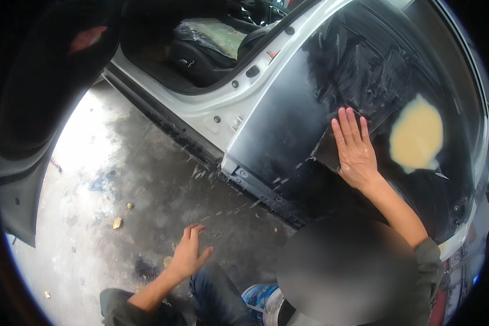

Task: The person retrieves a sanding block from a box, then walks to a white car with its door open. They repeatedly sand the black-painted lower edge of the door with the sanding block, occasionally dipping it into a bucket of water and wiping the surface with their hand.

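My right hand [356,152] lies flat on the car's dark rear body panel [277,127], its fingers stretched out. Under its palm and left side shows a dark, straight-edged sheet [326,151], perhaps sandpaper; the hand covers the rest. Pale smears and wet-looking streaks mark the panel above the fingers. To the right of the hand, apart from it, is a cream-coloured patch of filler [417,135] with an uneven outline. My left hand [187,256] hangs in the air above the floor, fingers loosely apart and holding nothing.
An open doorway with a white frame [201,108] shows a dark seat [204,62] with clear plastic over it. The open door [24,163] stands at the left. Small yellowish crumbs [117,223] lie on the stained floor. A blue-and-white tub [263,301] sits beside my knee, partly behind a blurred patch.
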Action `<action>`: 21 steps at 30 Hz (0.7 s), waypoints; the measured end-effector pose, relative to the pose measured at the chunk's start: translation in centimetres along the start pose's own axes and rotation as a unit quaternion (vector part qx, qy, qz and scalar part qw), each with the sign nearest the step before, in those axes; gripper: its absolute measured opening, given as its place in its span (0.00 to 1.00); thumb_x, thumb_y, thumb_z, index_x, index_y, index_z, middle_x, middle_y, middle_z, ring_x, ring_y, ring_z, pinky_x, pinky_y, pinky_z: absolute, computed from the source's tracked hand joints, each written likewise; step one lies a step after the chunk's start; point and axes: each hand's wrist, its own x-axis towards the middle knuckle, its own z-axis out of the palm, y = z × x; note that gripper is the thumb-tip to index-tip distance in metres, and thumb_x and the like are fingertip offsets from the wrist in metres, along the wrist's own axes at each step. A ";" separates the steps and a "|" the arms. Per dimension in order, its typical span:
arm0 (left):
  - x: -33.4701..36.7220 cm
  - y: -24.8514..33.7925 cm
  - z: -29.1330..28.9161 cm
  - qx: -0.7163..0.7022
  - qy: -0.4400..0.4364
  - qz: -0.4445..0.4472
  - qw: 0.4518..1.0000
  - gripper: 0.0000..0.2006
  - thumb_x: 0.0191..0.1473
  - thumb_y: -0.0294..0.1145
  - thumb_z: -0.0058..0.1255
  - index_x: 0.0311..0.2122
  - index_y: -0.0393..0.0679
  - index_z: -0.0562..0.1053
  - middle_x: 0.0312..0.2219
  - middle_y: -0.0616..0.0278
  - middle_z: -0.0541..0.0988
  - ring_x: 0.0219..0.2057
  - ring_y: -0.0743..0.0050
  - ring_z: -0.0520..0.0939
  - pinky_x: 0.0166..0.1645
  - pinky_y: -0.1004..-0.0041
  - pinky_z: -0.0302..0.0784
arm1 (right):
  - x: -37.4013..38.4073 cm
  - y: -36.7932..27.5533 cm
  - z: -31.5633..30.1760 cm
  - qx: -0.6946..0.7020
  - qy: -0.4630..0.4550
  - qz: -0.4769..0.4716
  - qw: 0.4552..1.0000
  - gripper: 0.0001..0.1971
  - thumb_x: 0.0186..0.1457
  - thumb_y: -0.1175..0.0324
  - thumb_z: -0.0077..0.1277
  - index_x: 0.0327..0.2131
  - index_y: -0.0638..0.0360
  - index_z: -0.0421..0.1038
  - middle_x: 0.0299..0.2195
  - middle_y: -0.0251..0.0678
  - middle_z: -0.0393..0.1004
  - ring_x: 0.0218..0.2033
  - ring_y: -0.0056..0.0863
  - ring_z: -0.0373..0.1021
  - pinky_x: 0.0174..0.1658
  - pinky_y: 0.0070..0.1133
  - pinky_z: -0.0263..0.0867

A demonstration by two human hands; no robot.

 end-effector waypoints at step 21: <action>3.2 -0.2 -1.1 -0.006 0.058 0.026 0.998 0.28 0.54 0.31 0.61 0.58 0.41 0.65 0.59 0.43 0.66 0.55 0.39 0.75 0.56 0.56 0.75 | 14.6 -3.9 1.2 -0.117 0.147 0.076 0.979 0.33 0.58 0.65 0.42 0.66 0.68 0.61 0.71 0.52 0.53 0.74 0.51 0.44 0.74 0.44 0.37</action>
